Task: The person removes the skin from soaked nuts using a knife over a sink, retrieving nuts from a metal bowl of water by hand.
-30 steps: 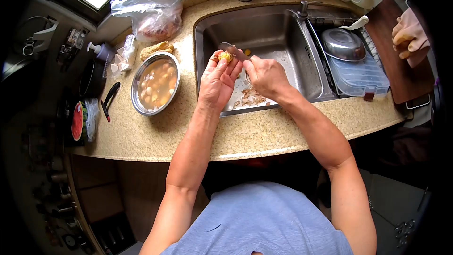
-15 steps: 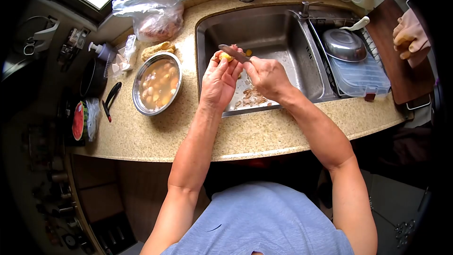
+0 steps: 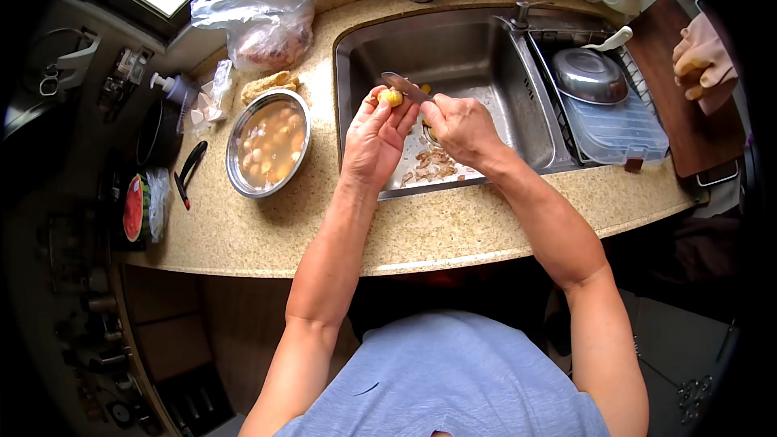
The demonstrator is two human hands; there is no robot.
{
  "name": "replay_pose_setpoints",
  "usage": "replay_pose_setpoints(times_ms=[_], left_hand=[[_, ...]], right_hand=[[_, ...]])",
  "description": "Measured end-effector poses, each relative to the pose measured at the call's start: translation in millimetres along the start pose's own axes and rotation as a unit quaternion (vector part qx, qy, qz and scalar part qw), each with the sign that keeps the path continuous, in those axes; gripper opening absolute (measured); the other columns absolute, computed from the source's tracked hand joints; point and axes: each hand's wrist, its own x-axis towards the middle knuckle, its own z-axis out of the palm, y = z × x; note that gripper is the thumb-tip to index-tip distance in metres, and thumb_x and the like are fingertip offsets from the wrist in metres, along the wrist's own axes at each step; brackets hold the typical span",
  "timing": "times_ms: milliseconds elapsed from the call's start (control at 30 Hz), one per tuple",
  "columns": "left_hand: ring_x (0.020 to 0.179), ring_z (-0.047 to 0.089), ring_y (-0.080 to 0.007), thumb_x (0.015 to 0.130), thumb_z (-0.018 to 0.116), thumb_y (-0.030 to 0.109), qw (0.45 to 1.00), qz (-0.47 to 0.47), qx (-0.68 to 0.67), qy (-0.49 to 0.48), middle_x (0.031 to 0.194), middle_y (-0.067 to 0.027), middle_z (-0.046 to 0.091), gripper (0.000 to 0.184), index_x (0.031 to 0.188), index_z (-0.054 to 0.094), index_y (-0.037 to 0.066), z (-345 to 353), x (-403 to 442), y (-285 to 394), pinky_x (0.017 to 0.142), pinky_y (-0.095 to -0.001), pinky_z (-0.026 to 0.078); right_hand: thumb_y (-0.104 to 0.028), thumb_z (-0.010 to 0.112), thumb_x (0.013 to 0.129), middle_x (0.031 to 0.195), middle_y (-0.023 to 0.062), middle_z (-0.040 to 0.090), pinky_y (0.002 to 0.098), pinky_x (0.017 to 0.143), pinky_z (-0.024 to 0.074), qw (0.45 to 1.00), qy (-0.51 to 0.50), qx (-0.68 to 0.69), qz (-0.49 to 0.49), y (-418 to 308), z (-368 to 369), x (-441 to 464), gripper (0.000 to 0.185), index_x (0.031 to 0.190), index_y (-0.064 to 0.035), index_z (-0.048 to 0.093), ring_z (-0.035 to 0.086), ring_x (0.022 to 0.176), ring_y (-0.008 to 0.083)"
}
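Over the near left part of the steel sink, my left hand pinches a small yellow lump, which looks like a peeled chestnut, in its fingertips. My right hand is closed round the handle of a knife. The knife's blade points left, just beside the chestnut; whether it touches cannot be made out. Brown peelings lie in the sink below my hands, with a few yellow bits. On the counter to the left, a metal bowl holds several pale and brown rounded pieces in cloudy water.
A black-handled peeler or knife lies left of the bowl. Behind it are a yellow sponge-like lump and a plastic bag. Rightward stand a dish rack with a metal lid and plastic box, and a brown board.
The knife has shifted slightly right, off the yellow chestnut, and more of the chestnut shows. The left fingers appear to have turned it a little. Both hands stay over the sink.
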Motion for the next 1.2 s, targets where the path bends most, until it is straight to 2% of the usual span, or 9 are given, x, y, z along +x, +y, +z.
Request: replay_pose_setpoints(times_ms=[167, 300, 367, 467, 600, 667, 767, 1000, 1200], left_hand=[[0.128, 0.056, -0.0307, 0.101, 0.053, 0.005, 1.0, 0.009, 0.021, -0.009, 0.131, -0.0163, 0.059, 0.027, 0.129, 0.052, 0.003, -2, -2, 2, 0.112, -0.0435, 0.047], [0.124, 0.059, -0.0302, 0.102, 0.052, 0.004, 0.999, 0.0, 0.023, -0.022, 0.128, -0.015, 0.061, 0.026, 0.128, 0.054, 0.002, 0, -3, 2, 0.11, -0.044, 0.049], [0.123, 0.059, -0.0301, 0.102, 0.052, 0.004, 1.0, 0.005, 0.027, -0.006, 0.127, -0.0149, 0.062, 0.027, 0.128, 0.054, 0.002, 8, -3, 4, 0.11, -0.0444, 0.049], [0.122, 0.06, -0.0304, 0.102, 0.052, 0.005, 1.0, 0.01, 0.025, 0.006, 0.127, -0.0155, 0.062, 0.028, 0.129, 0.054, 0.002, -2, -3, 4, 0.109, -0.0448, 0.05], [0.121, 0.06, -0.0309, 0.103, 0.052, 0.007, 0.999, 0.013, 0.048, 0.015, 0.128, -0.0164, 0.062, 0.029, 0.131, 0.054, 0.001, 2, -4, 1, 0.107, -0.0441, 0.051], [0.12, 0.061, -0.0306, 0.103, 0.052, 0.007, 0.998, 0.013, 0.059, 0.01, 0.127, -0.0165, 0.062, 0.029, 0.131, 0.055, 0.001, 6, -3, 4, 0.107, -0.0437, 0.052], [0.118, 0.062, -0.0301, 0.103, 0.052, 0.008, 0.995, 0.011, 0.095, 0.003, 0.126, -0.0167, 0.063, 0.029, 0.131, 0.055, 0.0, 2, -5, 7, 0.105, -0.0432, 0.053], [0.115, 0.064, -0.028, 0.103, 0.054, 0.009, 0.99, 0.009, 0.138, 0.0, 0.124, -0.0166, 0.064, 0.03, 0.131, 0.054, 0.0, 1, -4, 4, 0.102, -0.0422, 0.054], [0.112, 0.065, -0.0245, 0.102, 0.056, 0.01, 0.99, 0.019, 0.14, 0.001, 0.121, -0.0146, 0.065, 0.031, 0.131, 0.055, 0.0, 5, -5, 6, 0.102, -0.0407, 0.054]], right_hand=[[-0.03, 0.053, 0.098, 0.072, 0.02, 0.067, 0.0499, 0.063, 0.0524, 0.999, 0.0, 0.018, -0.04, -2, -2, 1, 0.034, 0.079, -0.0035, 0.063, 0.067, 0.07, 0.0407], [-0.03, 0.053, 0.098, 0.072, 0.0198, 0.067, 0.05, 0.064, 0.0523, 1.0, -0.006, 0.0, -0.002, -1, -5, 1, 0.034, 0.079, -0.0037, 0.063, 0.067, 0.07, 0.0406], [-0.03, 0.053, 0.098, 0.072, 0.0192, 0.067, 0.0498, 0.064, 0.0524, 0.998, 0.011, 0.036, -0.048, -2, -6, 1, 0.034, 0.079, -0.0043, 0.063, 0.067, 0.07, 0.0403], [-0.031, 0.053, 0.098, 0.072, 0.0189, 0.067, 0.0493, 0.064, 0.0526, 0.998, 0.002, 0.026, -0.054, 0, -1, 1, 0.033, 0.079, -0.0048, 0.063, 0.067, 0.071, 0.0399], [-0.031, 0.053, 0.098, 0.072, 0.0183, 0.067, 0.0488, 0.064, 0.0526, 1.0, -0.007, -0.003, -0.002, -2, -5, 0, 0.033, 0.078, -0.0054, 0.062, 0.067, 0.071, 0.0392], [-0.03, 0.052, 0.098, 0.072, 0.0179, 0.068, 0.048, 0.065, 0.0531, 0.998, 0.018, 0.028, -0.052, -4, -5, 0, 0.033, 0.078, -0.0056, 0.062, 0.068, 0.072, 0.0383], [-0.03, 0.052, 0.098, 0.072, 0.0178, 0.068, 0.0479, 0.066, 0.0534, 0.998, 0.004, 0.012, -0.061, -4, -6, -1, 0.033, 0.079, -0.006, 0.063, 0.068, 0.072, 0.0382], [-0.029, 0.051, 0.098, 0.072, 0.0176, 0.068, 0.0485, 0.066, 0.0532, 1.0, 0.001, -0.015, -0.004, -2, -7, 1, 0.032, 0.078, -0.0061, 0.062, 0.068, 0.072, 0.0385], [-0.028, 0.052, 0.097, 0.071, 0.0167, 0.068, 0.0474, 0.063, 0.0538, 0.997, 0.009, 0.015, -0.074, -2, -7, 1, 0.031, 0.077, -0.0064, 0.062, 0.068, 0.07, 0.0373]])
